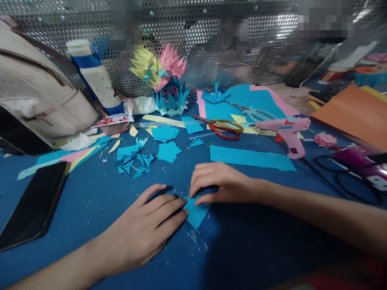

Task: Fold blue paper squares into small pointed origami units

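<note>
A small piece of blue paper [198, 215] lies on the dark blue table with one corner pointing toward me. My left hand [145, 225] rests palm down, fingers stretched out, its fingertips pressing the paper's left edge. From the right, my right hand [225, 183] curls its fingers and thumb onto the paper's upper edge in a pinch; the pinched part is partly hidden. Beyond my left hand sit several small folded blue paper pieces [133, 157] and loose blue squares [168, 152]. A long blue paper strip [252, 158] lies behind my right hand.
Red-and-yellow-handled scissors [225, 128], light blue scissors [260, 114] and a pink glue gun [292, 133] lie farther back. Folded paper flowers [171, 94] stand by the perforated metal panel. A black phone [34, 201], a bottle [96, 76] and a bag [45, 84] occupy the left.
</note>
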Motion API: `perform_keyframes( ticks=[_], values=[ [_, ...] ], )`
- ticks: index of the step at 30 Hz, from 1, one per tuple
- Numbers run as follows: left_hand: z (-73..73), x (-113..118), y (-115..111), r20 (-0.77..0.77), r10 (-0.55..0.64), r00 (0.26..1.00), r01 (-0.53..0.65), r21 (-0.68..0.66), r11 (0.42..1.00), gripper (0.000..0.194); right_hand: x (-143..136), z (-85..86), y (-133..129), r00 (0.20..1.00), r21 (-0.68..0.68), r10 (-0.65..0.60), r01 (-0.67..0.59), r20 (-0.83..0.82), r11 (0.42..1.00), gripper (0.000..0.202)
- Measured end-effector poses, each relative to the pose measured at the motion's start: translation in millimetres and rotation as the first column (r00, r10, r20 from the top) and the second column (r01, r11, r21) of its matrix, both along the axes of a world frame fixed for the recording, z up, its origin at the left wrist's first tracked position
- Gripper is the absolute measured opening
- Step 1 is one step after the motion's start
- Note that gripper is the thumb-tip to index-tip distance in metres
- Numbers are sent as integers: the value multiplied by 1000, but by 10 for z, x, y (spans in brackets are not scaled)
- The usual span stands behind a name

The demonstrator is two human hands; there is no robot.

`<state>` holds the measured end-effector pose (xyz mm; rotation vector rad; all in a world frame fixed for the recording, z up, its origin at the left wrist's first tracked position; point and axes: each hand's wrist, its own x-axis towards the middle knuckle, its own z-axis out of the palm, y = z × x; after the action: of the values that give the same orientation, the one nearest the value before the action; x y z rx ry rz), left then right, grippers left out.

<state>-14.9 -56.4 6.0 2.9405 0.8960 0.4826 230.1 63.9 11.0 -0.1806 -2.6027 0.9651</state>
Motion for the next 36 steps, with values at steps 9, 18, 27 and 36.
perform_keyframes(
  ticks=[9,18,27,36],
  values=[
    [-14,1,-15,-8,2,1000,-2,-2,1000,38,57,2,-41,1000,431,27,-23,-3,902,21],
    [14,4,-14,-24,20,1000,-19,38,999,37,47,17,-67,996,626,28,-73,81,776,31],
    [-6,-11,-11,-42,0,999,1,19,1000,38,45,-2,-59,992,647,106,-41,-61,761,24],
    [-10,18,-22,-82,27,996,-28,-9,1000,39,38,98,15,987,461,146,-159,66,873,21]
  ],
)
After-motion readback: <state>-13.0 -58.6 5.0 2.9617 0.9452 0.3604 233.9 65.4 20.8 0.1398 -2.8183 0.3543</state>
